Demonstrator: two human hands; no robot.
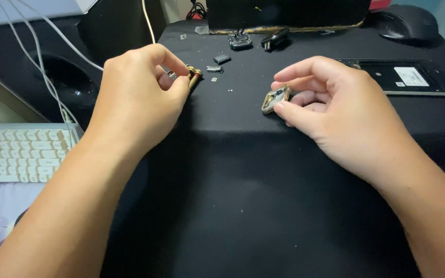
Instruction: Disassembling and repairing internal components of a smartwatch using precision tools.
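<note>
Item: we pinch a small gold-rimmed metal module in our right hand, long axis tilted up-right, well apart from the brass-tipped tool gripped in our left hand on the black mat.

Small gold-rimmed part held tilted; brass-tipped piece pinched above the mat

We have a single view, from a camera worn on the head, looking steeply down and forward over a black mat at close range; both forearms enter from the bottom edge, a white keyboard sits at the left margin, and a black computer mouse top right
</note>
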